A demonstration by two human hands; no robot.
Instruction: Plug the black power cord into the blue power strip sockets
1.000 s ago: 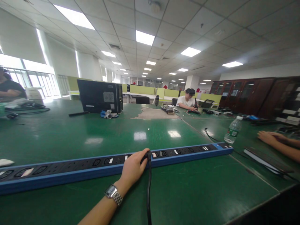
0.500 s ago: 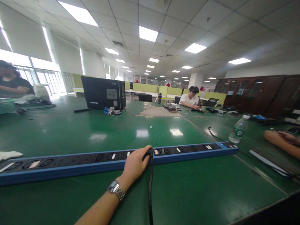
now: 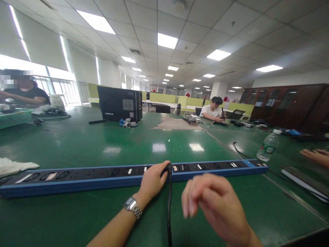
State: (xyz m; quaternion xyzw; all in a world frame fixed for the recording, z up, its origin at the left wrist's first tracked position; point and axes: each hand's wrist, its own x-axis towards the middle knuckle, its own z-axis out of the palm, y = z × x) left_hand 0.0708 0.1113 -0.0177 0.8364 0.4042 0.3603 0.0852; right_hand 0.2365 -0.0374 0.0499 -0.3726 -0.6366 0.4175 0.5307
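A long blue power strip [image 3: 102, 187] with a black socket face lies across the green table. My left hand [image 3: 154, 180], with a silver watch on the wrist, is closed around a black power plug [image 3: 169, 168] at one of the middle sockets. How deep the plug sits is hidden. Its thick black cable [image 3: 169, 209] hangs down towards me. To the right of the cable, my right hand [image 3: 214, 206] is raised in front of the strip, slightly blurred. Its fingers are loosely bent, fingertips off the palm, and nothing shows in them.
A water bottle [image 3: 268, 145] stands beyond the strip's right end, near a dark notebook [image 3: 305, 183] and another person's hand [image 3: 315, 157]. Farther back are a black computer case [image 3: 115, 103] and gloves [image 3: 128, 122]. White cloth [image 3: 15, 166] lies left; two other people sit around the table.
My right hand has come into view from the lower right. My left hand stays on the plug. The whole view has shifted slightly, and the other person's hand at right sits nearer the edge.
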